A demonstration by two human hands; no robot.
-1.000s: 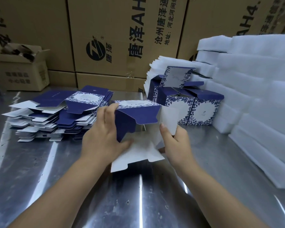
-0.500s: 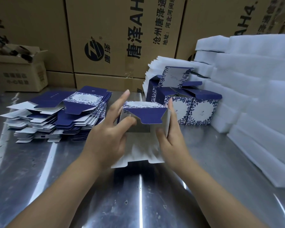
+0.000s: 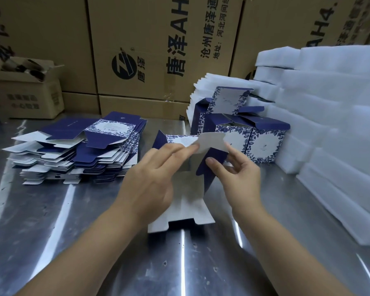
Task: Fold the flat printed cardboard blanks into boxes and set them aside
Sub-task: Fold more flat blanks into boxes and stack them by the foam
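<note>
Half-folded box [image 3: 186, 195] is standing mid-table on the steel table [image 3: 94, 242], white inside facing the person. Left hand [image 3: 152, 180] is pressing the white flap [image 3: 212, 142] with straight fingers - thumb hidden. Right hand [image 3: 241, 176] is pinching the blue side flap [image 3: 212, 167] between thumb and fingers. Stack of flat blanks [image 3: 77, 150] is lying to the left; finished boxes [image 3: 250, 139] are sitting behind, against white foam sheets [image 3: 340, 124].
</note>
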